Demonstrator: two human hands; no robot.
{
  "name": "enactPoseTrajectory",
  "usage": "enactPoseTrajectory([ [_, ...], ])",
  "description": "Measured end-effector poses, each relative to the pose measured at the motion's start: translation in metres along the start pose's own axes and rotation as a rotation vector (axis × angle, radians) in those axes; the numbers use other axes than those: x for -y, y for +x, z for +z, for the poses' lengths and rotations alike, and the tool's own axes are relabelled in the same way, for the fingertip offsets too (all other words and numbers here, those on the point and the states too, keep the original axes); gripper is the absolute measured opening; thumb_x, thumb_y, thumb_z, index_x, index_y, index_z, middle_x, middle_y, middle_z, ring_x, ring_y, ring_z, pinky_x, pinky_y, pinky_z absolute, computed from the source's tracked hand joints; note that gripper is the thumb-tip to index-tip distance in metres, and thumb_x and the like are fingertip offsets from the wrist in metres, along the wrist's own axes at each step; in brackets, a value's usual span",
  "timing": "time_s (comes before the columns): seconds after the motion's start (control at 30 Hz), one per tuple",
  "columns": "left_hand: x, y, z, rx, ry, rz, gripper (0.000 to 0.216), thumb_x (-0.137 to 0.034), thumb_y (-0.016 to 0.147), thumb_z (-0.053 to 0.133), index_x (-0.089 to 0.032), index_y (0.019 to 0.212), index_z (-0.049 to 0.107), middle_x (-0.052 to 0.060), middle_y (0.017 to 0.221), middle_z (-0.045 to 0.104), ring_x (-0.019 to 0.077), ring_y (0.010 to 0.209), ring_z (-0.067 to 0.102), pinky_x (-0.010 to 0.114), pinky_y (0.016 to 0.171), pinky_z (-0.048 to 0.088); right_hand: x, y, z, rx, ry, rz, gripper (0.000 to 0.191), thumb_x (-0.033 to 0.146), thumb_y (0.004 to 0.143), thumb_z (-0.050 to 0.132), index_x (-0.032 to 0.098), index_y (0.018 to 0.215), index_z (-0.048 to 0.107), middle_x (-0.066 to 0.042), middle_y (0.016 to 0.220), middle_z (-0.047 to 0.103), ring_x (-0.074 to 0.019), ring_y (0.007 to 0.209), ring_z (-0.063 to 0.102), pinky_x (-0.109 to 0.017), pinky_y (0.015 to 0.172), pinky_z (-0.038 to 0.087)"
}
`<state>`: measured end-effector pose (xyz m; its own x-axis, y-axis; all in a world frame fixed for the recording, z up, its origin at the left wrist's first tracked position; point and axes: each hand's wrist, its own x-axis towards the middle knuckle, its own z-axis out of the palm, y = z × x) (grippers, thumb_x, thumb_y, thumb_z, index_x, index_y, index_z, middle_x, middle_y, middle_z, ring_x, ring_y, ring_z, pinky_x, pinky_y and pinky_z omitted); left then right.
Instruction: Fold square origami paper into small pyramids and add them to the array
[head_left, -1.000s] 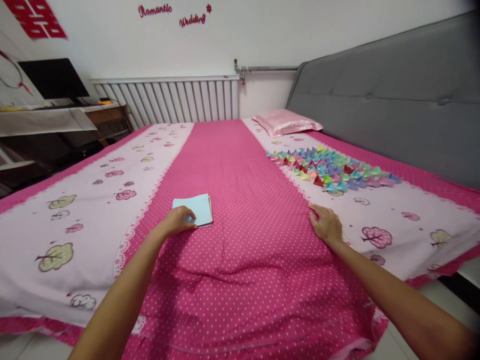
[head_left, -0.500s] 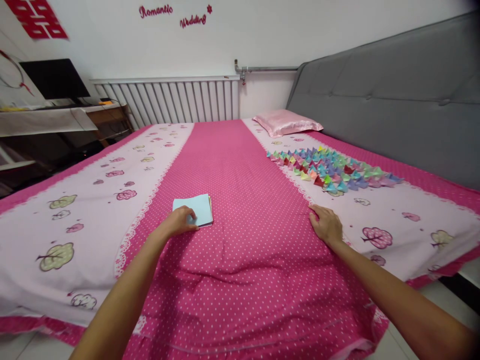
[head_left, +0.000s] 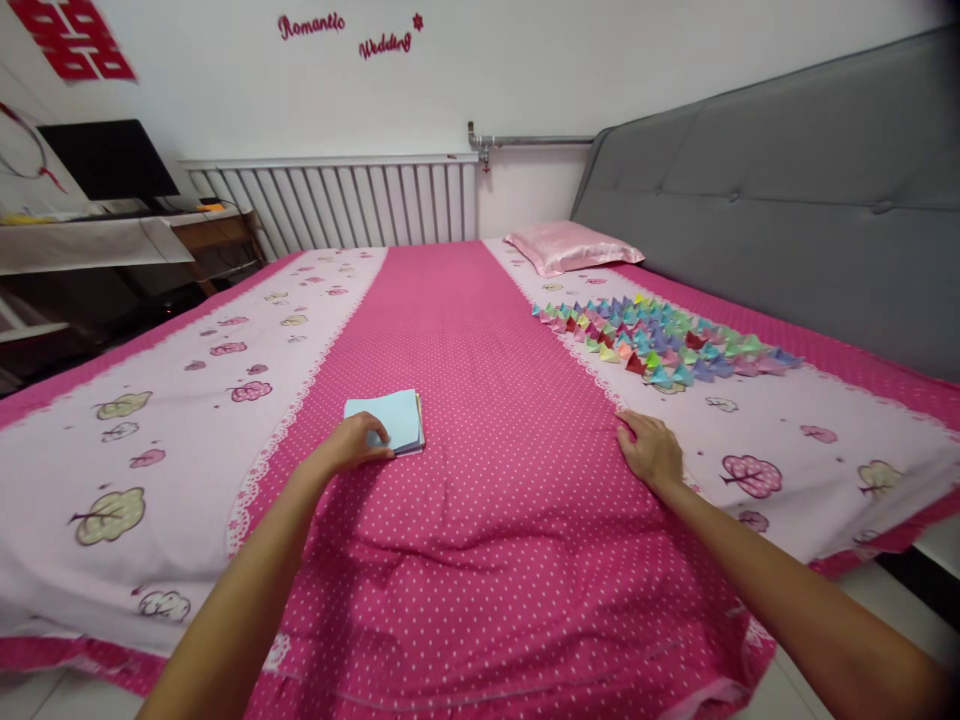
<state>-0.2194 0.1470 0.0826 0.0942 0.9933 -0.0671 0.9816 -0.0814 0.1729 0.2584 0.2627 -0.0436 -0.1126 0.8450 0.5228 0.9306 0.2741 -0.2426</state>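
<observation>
A small stack of square paper with a light blue sheet on top lies on the pink dotted bedspread, left of centre. My left hand is at its near left side, fingers curled over the blue sheet and thumb along the near edge. Whether it grips one sheet or several, I cannot tell. My right hand rests on the bedspread at the lace-print border, fingers stretched out and holding nothing. Beyond it, rows of small folded paper pieces in many colours stand on the pale strip.
A pink pillow lies at the far right of the bed, beside a grey padded headboard. Behind the bed runs a white radiator. On the left, a desk carries a black monitor.
Both hands stay almost in place. The near edge of the blue top sheet now looks slightly raised by my left hand.
</observation>
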Motion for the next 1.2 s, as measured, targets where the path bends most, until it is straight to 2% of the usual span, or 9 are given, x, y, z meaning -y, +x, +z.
enactPoseTrajectory([
  [0.2, -0.002, -0.001, -0.001, -0.011, 0.013, -0.004, 0.028, -0.039, 0.074, 0.050, -0.018, 0.080, 0.067, 0.006, 0.090, 0.068, 0.0184, 0.084, 0.059, 0.025, 0.075, 0.042, 0.000, 0.000, 0.000, 0.003, -0.004, 0.005, 0.037, 0.030, 0.085, 0.040, 0.018, 0.113, 0.060, -0.007, 0.115, 0.062, -0.0226, 0.106, 0.052, -0.036, 0.089, 0.039],
  [0.4, -0.012, -0.005, -0.008, -0.126, 0.087, -0.140, 0.029, -0.031, 0.077, 0.042, -0.015, 0.080, 0.067, 0.009, 0.091, 0.067, 0.0202, 0.083, 0.060, 0.026, 0.069, 0.041, 0.001, 0.000, -0.001, 0.004, -0.003, 0.000, 0.036, 0.030, 0.085, 0.040, 0.017, 0.112, 0.060, -0.008, 0.114, 0.062, -0.0226, 0.106, 0.053, -0.036, 0.089, 0.039],
  [0.5, -0.025, -0.009, -0.021, -0.270, 0.149, -0.273, 0.029, -0.031, 0.078, 0.039, -0.017, 0.079, 0.065, 0.009, 0.094, 0.065, 0.0222, 0.083, 0.060, 0.028, 0.063, 0.040, 0.001, 0.000, -0.001, 0.004, -0.004, -0.001, 0.037, 0.030, 0.085, 0.040, 0.017, 0.112, 0.060, -0.008, 0.114, 0.063, -0.0227, 0.106, 0.053, -0.036, 0.089, 0.039],
  [0.6, -0.046, -0.008, -0.037, -0.523, 0.239, -0.375, 0.025, -0.032, 0.079, 0.041, -0.019, 0.076, 0.063, 0.005, 0.088, 0.065, 0.0203, 0.076, 0.059, 0.027, 0.055, 0.037, 0.000, 0.001, -0.001, 0.009, -0.001, 0.009, 0.037, 0.030, 0.085, 0.040, 0.017, 0.112, 0.060, -0.008, 0.114, 0.063, -0.0229, 0.106, 0.053, -0.037, 0.090, 0.039],
  [0.7, -0.075, 0.006, -0.047, -0.718, 0.306, -0.305, 0.025, -0.030, 0.082, 0.041, -0.018, 0.075, 0.062, 0.004, 0.087, 0.064, 0.0182, 0.072, 0.059, 0.026, 0.052, 0.035, 0.002, 0.001, -0.002, 0.010, -0.002, 0.010, 0.037, 0.030, 0.084, 0.041, 0.016, 0.112, 0.060, -0.008, 0.115, 0.062, -0.0229, 0.106, 0.053, -0.036, 0.090, 0.039],
  [0.77, -0.097, 0.022, -0.047, -0.771, 0.320, -0.237, 0.026, -0.027, 0.084, 0.039, -0.016, 0.078, 0.062, 0.006, 0.093, 0.063, 0.0175, 0.073, 0.058, 0.026, 0.053, 0.036, 0.003, 0.001, -0.003, 0.008, -0.001, 0.011, 0.036, 0.029, 0.084, 0.041, 0.016, 0.113, 0.060, -0.008, 0.115, 0.062, -0.0230, 0.106, 0.052, -0.036, 0.090, 0.039],
  [0.83, -0.121, 0.045, -0.039, -0.735, 0.320, -0.173, 0.028, -0.022, 0.086, 0.035, -0.014, 0.083, 0.062, 0.008, 0.098, 0.062, 0.0187, 0.078, 0.057, 0.027, 0.055, 0.037, 0.003, 0.002, -0.004, 0.007, 0.006, 0.017, 0.036, 0.029, 0.084, 0.041, 0.016, 0.113, 0.060, -0.009, 0.115, 0.062, -0.0229, 0.106, 0.052, -0.037, 0.089, 0.040],
  [1.0, -0.172, 0.106, 0.003, -0.430, 0.321, 0.020, 0.034, -0.008, 0.086, 0.028, -0.009, 0.090, 0.061, 0.015, 0.102, 0.056, 0.0228, 0.092, 0.053, 0.031, 0.063, 0.041, 0.003, 0.005, -0.004, 0.014, 0.033, 0.013, 0.036, 0.028, 0.084, 0.042, 0.016, 0.113, 0.059, -0.009, 0.115, 0.062, -0.0219, 0.107, 0.052, -0.037, 0.091, 0.039],
  [1.2, -0.200, 0.157, 0.055, -0.247, 0.279, 0.115, 0.034, -0.008, 0.085, 0.031, -0.008, 0.091, 0.064, 0.016, 0.095, 0.058, 0.0240, 0.092, 0.055, 0.032, 0.065, 0.044, 0.003, 0.007, -0.005, 0.040, 0.055, 0.005, 0.038, 0.029, 0.084, 0.040, 0.015, 0.115, 0.057, -0.010, 0.118, 0.060, -0.0226, 0.110, 0.050, -0.038, 0.093, 0.037],
])
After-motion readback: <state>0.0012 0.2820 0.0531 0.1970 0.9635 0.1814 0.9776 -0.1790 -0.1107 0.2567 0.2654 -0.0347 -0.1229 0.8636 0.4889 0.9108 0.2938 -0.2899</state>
